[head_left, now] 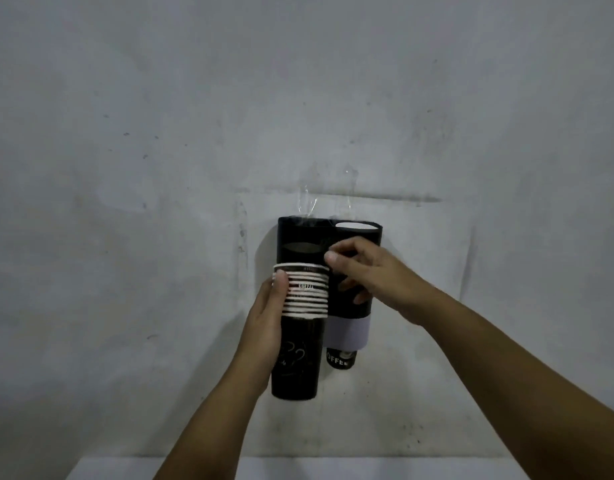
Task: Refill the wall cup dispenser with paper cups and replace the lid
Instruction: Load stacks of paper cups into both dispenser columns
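A black wall cup dispenser [354, 237] with two tubes side by side is taped to the wall. Its right tube has a white band near the bottom, and a black paper cup [340, 358] pokes out below it. My left hand [264, 320] grips a stack of black paper cups with white rims [300, 344], held upright in front of the left tube. My right hand [368, 271] reaches across the right tube, thumb and fingers close around its front, thumb tip near the stack's top rim. I see no lid.
Clear tape [312, 202] fixes the dispenser to the grey, scuffed wall [160, 168]. A pale surface edge [108, 469] runs along the bottom of the view, below my forearms.
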